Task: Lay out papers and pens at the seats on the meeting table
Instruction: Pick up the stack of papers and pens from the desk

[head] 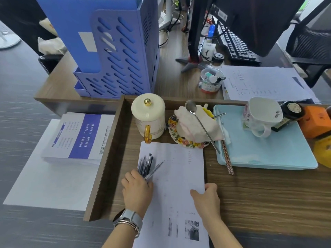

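A cluttered wooden desk (259,194) is shown, with a blue file rack (116,51), a cream lidded mug (148,119), a light-blue tray (265,151) and a floral saucer (179,138) close behind the work area. A bundle of pens (146,162) is gripped by the left hand (137,189), resting over the left edge of the paper stack (172,176). The stack's right edge is pinched by the right hand (206,196), thumb on top. The step is judged as gathering supplies. The stack should be squared and lifted flat, clear of mug and saucer, with the pens kept bunched so none slips.
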Demonstrator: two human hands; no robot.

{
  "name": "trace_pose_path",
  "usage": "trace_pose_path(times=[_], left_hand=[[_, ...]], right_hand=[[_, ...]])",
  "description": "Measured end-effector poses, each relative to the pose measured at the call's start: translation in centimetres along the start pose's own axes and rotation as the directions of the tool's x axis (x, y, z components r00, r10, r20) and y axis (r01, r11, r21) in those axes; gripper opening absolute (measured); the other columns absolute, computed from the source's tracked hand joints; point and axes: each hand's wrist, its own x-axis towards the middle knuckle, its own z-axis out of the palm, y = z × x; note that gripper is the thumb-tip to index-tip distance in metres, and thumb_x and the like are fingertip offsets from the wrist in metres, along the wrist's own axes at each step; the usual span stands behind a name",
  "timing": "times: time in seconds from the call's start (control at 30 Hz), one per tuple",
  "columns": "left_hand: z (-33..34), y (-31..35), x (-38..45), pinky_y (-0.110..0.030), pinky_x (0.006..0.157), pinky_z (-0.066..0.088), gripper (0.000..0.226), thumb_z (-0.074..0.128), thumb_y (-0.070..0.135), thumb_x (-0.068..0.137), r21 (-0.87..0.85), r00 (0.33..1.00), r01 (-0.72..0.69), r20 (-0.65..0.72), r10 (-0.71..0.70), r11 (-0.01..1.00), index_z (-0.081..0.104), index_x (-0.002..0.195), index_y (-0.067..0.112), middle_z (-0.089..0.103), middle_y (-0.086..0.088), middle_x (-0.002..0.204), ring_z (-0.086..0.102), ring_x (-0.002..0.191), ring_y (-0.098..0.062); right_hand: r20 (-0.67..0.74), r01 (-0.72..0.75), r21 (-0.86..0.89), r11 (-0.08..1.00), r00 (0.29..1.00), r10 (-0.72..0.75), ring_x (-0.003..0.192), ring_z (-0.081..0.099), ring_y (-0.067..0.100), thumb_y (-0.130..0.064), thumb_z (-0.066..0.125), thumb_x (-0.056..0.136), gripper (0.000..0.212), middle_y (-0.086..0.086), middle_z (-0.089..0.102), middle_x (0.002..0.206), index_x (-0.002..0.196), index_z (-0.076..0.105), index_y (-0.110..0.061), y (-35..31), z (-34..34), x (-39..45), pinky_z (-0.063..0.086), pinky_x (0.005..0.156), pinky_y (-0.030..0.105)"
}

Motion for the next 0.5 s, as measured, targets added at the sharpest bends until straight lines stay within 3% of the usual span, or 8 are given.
trace_pose_path(times=[0.07,0.17,0.2,0.3,0.33,0.43,0.5], left_hand=[[-1.2,0.4,0.1,-0.049,0.062,0.060,0.033,0.081,0.004,0.077,-0.022,1.000,0.000,0.011,0.000,1.000,0.061,0.098,-0.012,0.063,-0.031,0.093,0.063,0.083,-0.046],[-0.7,-0.1,0.6,-0.041,0.042,0.056,0.042,0.093,-0.004,0.055,-0.064,0.999,0.017,0.051,-0.013,0.998,0.060,0.081,-0.010,0.063,-0.028,0.072,0.065,0.058,-0.043],[-0.7,-0.3,0.7,-0.042,0.045,0.056,0.040,0.091,-0.005,0.059,-0.031,1.000,-0.007,0.019,0.008,0.999,0.060,0.084,-0.010,0.063,-0.029,0.074,0.066,0.061,-0.044],[-1.8,-0.6,0.9,-0.048,0.083,0.056,0.029,0.062,0.009,0.096,-0.015,1.000,-0.019,-0.006,0.018,1.000,0.052,0.117,-0.009,0.061,-0.026,0.114,0.063,0.105,-0.044],[-1.9,-0.9,1.1,-0.047,0.087,0.055,0.029,0.057,0.011,0.099,-0.047,1.000,0.002,0.007,-0.001,0.999,0.049,0.121,-0.007,0.061,-0.025,0.119,0.062,0.109,-0.043],[-2.2,-1.4,1.1,-0.049,0.084,0.057,0.023,0.052,0.007,0.100,-0.086,1.000,0.014,0.014,-0.013,0.996,0.049,0.121,-0.003,0.066,-0.024,0.115,0.067,0.100,-0.042],[-2.3,-1.5,0.9,-0.049,0.083,0.056,0.022,0.052,0.004,0.099,-0.091,1.000,0.001,0.009,0.000,0.996,0.049,0.120,-0.002,0.065,-0.024,0.114,0.066,0.098,-0.042]], right_hand=[[0.014,0.008,0.029,1.000,1.000,-0.008,0.078,0.056,0.020,-0.008,0.059,0.086,0.026,0.010,0.056,0.100,0.102,0.038,-0.007,0.1,0.1,0.1,0.042,0.054,0.024],[0.017,0.011,0.039,0.999,1.000,-0.011,0.070,0.053,0.011,-0.011,0.057,0.088,0.023,0.006,0.058,0.094,0.106,0.046,-0.004,0.3,0.0,0.3,0.039,0.052,0.022],[0.013,0.008,0.023,1.000,1.000,-0.009,0.072,0.055,0.014,-0.013,0.057,0.088,0.020,0.007,0.061,0.095,0.105,0.052,-0.004,0.3,0.0,0.3,0.041,0.054,0.024],[-0.009,0.033,-0.055,0.998,0.999,-0.034,0.080,0.058,0.019,-0.016,0.055,0.089,0.012,0.007,0.065,0.098,0.098,0.059,-0.008,0.8,0.1,0.1,0.044,0.063,0.027],[-0.024,0.040,-0.072,0.997,0.999,-0.042,0.083,0.058,0.020,-0.018,0.055,0.089,0.014,0.007,0.065,0.098,0.099,0.059,-0.009,0.9,0.2,-0.1,0.046,0.067,0.029],[-0.118,0.047,-0.266,0.963,0.990,-0.081,0.100,0.050,0.024,-0.028,0.054,0.090,0.021,0.005,0.059,0.103,0.105,0.058,-0.014,1.5,0.5,-0.7,0.043,0.088,0.036],[-0.165,0.046,-0.353,0.935,0.980,-0.110,0.113,0.041,0.026,-0.032,0.054,0.089,0.031,0.007,0.052,0.118,0.115,0.055,-0.014,1.6,0.8,-1.2,0.036,0.093,0.040]])
